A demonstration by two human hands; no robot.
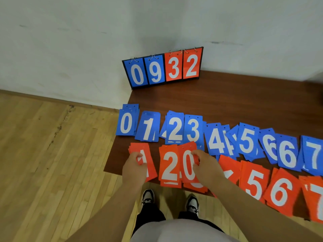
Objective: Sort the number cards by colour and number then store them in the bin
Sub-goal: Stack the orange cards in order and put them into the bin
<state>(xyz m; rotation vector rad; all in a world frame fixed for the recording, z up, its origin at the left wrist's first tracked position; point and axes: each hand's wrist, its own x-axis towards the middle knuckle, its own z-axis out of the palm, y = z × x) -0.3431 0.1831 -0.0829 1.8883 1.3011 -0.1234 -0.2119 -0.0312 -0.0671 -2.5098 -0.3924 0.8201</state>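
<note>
You're sorting — left hand gripping the red 1, right hand pinching the red 0, which probably belongs before it.

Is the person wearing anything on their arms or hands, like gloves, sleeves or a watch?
No. The left hand and right hand are bare, with no gloves, rings or watch to be seen. The left forearm and right forearm are uncovered; no sleeve shows. Lower down are dark trousers and black-and-white trainers.

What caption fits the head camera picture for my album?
Left hand holds a red 1 card, right hand a red 0 card, near the blue row.
</note>
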